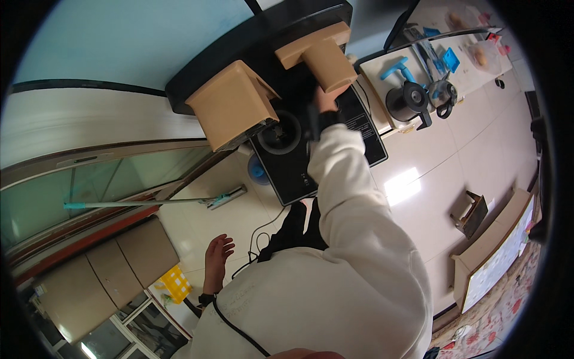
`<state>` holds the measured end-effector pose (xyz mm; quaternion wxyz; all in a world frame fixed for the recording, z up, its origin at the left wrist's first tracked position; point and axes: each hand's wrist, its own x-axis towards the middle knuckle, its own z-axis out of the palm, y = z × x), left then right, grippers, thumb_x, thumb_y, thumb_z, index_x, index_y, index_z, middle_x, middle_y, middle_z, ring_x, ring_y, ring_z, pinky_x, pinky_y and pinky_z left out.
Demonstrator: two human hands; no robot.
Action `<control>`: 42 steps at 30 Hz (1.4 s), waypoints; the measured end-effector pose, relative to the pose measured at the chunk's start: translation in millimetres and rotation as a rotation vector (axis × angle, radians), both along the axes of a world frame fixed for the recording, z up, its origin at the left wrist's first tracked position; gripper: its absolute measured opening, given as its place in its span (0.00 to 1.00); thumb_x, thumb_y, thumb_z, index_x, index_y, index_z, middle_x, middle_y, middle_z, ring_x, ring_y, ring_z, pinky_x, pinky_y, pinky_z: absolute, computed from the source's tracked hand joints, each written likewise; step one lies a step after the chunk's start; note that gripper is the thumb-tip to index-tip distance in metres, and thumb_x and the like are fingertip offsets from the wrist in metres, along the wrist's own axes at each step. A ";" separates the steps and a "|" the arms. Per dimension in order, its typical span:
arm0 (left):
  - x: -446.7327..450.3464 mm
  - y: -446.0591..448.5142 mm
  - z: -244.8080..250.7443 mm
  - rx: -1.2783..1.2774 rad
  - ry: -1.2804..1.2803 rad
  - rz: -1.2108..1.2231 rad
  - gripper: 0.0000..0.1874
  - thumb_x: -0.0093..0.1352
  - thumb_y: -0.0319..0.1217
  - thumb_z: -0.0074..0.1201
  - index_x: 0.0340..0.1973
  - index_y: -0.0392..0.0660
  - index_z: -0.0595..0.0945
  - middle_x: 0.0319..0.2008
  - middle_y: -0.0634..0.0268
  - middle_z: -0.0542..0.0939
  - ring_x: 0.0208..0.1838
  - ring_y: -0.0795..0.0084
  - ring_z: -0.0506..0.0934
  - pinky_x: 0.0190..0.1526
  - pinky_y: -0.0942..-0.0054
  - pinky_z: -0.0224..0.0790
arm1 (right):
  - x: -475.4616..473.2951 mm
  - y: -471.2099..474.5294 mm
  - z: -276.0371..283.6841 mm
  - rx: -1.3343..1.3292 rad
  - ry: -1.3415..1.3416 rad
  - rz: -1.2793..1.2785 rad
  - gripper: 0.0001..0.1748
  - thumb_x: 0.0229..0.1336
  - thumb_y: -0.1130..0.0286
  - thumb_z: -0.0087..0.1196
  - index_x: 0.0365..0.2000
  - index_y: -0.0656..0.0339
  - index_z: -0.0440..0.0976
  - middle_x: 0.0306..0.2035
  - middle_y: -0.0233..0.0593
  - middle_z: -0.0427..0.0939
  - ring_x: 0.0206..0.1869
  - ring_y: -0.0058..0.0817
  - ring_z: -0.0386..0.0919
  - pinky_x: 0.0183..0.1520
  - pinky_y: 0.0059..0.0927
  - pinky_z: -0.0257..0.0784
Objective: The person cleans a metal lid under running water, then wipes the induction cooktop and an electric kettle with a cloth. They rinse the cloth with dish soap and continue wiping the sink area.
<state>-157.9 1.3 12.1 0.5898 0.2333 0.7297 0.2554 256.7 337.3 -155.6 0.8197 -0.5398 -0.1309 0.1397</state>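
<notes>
My right hand point(328, 97), with a black band at the wrist, reaches forward over a black glass-topped appliance point(287, 179). A tan cylindrical part point(331, 67) with a wide crosspiece covers most of its fingers, so its grip is unclear. Left of that part is a tan box-shaped housing point(233, 105) with a dark underside. Between the housing and my right forearm, a round dark ring point(280, 133) shows on the black top. My left hand point(218, 260) hangs low at the left, palm partly up, fingers slightly curled and holding nothing. A dark band circles that wrist.
On the white cabinet at right stand a black-lidded jug point(407, 101), a glass pot point(443, 94) and a blue-handled item point(397, 69). A flat mop point(226, 197) lies left, near a blue-topped container point(258, 170). A cable point(252, 233) loops across the floor. A small stool point(471, 214) stands right.
</notes>
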 end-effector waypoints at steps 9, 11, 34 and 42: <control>10.9 15.8 5.3 0.053 -0.016 -0.063 0.17 0.73 0.37 0.45 0.52 0.41 0.73 0.44 0.63 0.78 0.44 0.74 0.76 0.46 0.78 0.69 | -112.6 -68.4 68.7 -0.153 -0.121 0.274 0.14 0.53 0.75 0.57 0.41 0.66 0.70 0.43 0.53 0.70 0.45 0.46 0.71 0.47 0.35 0.68; 8.9 13.7 4.5 0.030 -0.018 -0.032 0.16 0.73 0.36 0.45 0.52 0.41 0.73 0.43 0.63 0.78 0.44 0.75 0.76 0.46 0.77 0.69 | -103.9 -64.4 84.5 -0.124 -0.553 0.170 0.16 0.52 0.75 0.60 0.42 0.64 0.71 0.44 0.50 0.70 0.44 0.43 0.72 0.45 0.34 0.69; -5.8 -8.4 -10.1 -0.013 -0.020 0.027 0.16 0.74 0.35 0.43 0.52 0.40 0.73 0.44 0.61 0.79 0.45 0.72 0.78 0.45 0.75 0.70 | -54.7 -84.1 35.5 -0.623 -0.995 0.531 0.17 0.47 0.78 0.54 0.42 0.59 0.71 0.46 0.48 0.70 0.48 0.51 0.70 0.47 0.42 0.71; -10.2 -16.0 -15.4 0.007 -0.065 0.019 0.16 0.74 0.35 0.42 0.53 0.40 0.73 0.44 0.60 0.79 0.45 0.72 0.78 0.45 0.75 0.71 | -10.4 -57.3 14.1 -1.006 -1.226 0.131 0.17 0.50 0.73 0.49 0.43 0.65 0.75 0.46 0.49 0.73 0.50 0.46 0.68 0.55 0.44 0.64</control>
